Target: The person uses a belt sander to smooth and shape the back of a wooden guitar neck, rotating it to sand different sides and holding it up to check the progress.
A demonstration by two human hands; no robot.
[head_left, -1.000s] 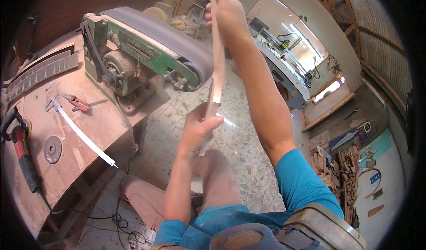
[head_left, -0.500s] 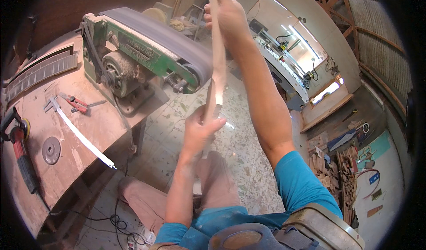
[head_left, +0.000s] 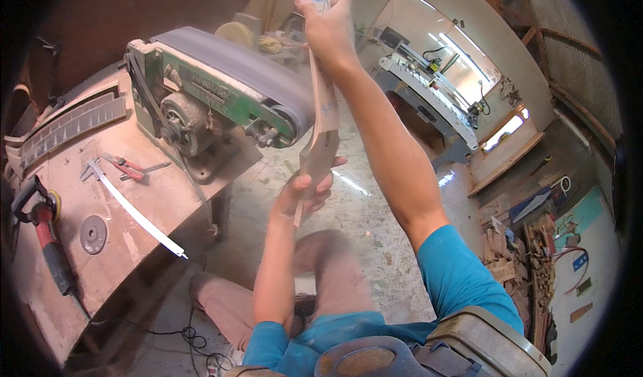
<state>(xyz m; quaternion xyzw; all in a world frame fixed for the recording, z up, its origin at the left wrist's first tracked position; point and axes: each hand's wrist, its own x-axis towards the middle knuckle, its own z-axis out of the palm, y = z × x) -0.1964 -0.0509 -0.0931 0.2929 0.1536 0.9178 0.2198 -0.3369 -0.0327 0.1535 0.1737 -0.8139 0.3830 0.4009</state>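
A long, shaped wooden piece [head_left: 326, 112] with blue marks near its top stands nearly upright in front of me. My right hand [head_left: 329, 32] is closed around its upper part, my arm stretched far forward. Lower down, my left hand [head_left: 307, 193] grips the wider bottom end between thumb and fingers. Just left of the wood is the rounded front end of a green belt sander [head_left: 221, 89] with a dark belt. From this view I cannot tell whether wood and belt touch.
On the dusty workbench [head_left: 144, 203] at left lie a caliper [head_left: 137, 209], red-handled pliers [head_left: 127, 168], a grey disc [head_left: 93, 234] and a red-black power tool [head_left: 50, 240]. A cable [head_left: 191, 337] trails on the floor. Stacked wood scraps [head_left: 536, 263] stand right; a white machine [head_left: 435, 102] stands behind.
The wooden piece has turned, so its blue-marked face now shows. My right hand has come lower in view, and my left hand's fingers have shifted around the bottom end.
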